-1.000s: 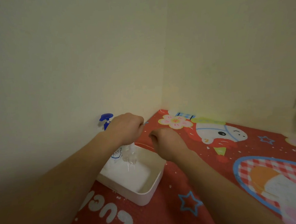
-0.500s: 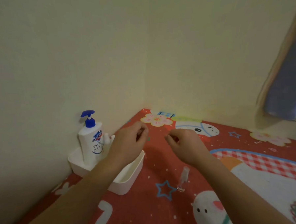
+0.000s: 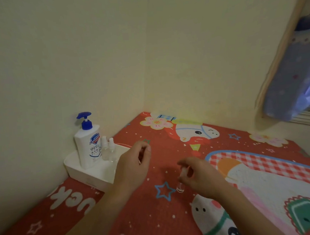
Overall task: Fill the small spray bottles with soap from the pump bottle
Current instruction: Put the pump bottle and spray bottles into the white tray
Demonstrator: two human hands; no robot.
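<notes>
A white pump bottle with a blue pump head stands in the back of a white tray against the left wall. Two small clear spray bottles stand beside it in the tray. A third small clear spray bottle stands upright on the red cartoon mat, right of the tray. My right hand pinches its top, hiding the bottle's upper half. My left hand hovers over the tray's right edge with fingers loosely curled; I see nothing in it.
Cream walls meet in a corner behind the mat. A blue curtain and a window sill hang at the upper right. The patterned mat stretches to the right and toward me.
One second ago both hands were over the tray with a small bottle. That bottle now stands on the mat. My right hand has dropped onto its top, and my left hand stays near the tray.
</notes>
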